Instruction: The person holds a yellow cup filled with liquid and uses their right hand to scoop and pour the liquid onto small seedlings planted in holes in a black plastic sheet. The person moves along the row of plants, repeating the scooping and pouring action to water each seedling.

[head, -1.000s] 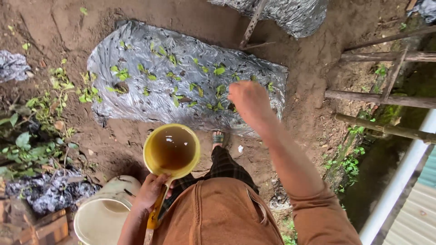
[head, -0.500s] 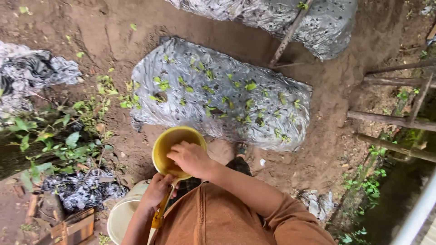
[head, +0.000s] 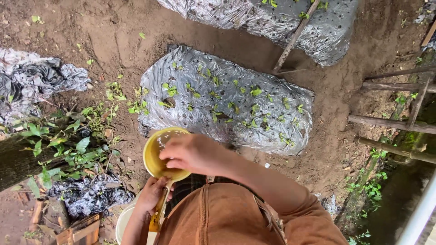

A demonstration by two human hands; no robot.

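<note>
My left hand (head: 152, 197) grips the handle of a yellow plastic dipper (head: 156, 152) that holds brownish water. My right hand (head: 193, 154) reaches over the dipper's bowl with its fingers dipped inside, covering much of the bowl. Just beyond the dipper lies a soil bed covered with silver plastic sheet (head: 227, 97), with small green seedlings growing through holes in it. I wear a brown long-sleeved top.
A second silver-covered bed (head: 272, 20) with a wooden stick (head: 295, 36) lies farther off. Crumpled silver sheet (head: 36, 81) and leafy weeds (head: 68, 145) are at left. A white bucket rim (head: 122, 224) sits below my left arm. Wooden poles (head: 390, 122) and a water ditch are at right.
My right hand came back from over the seedling bed and now dips into the dipper. The view shifted, so the bed appears farther up and right.
</note>
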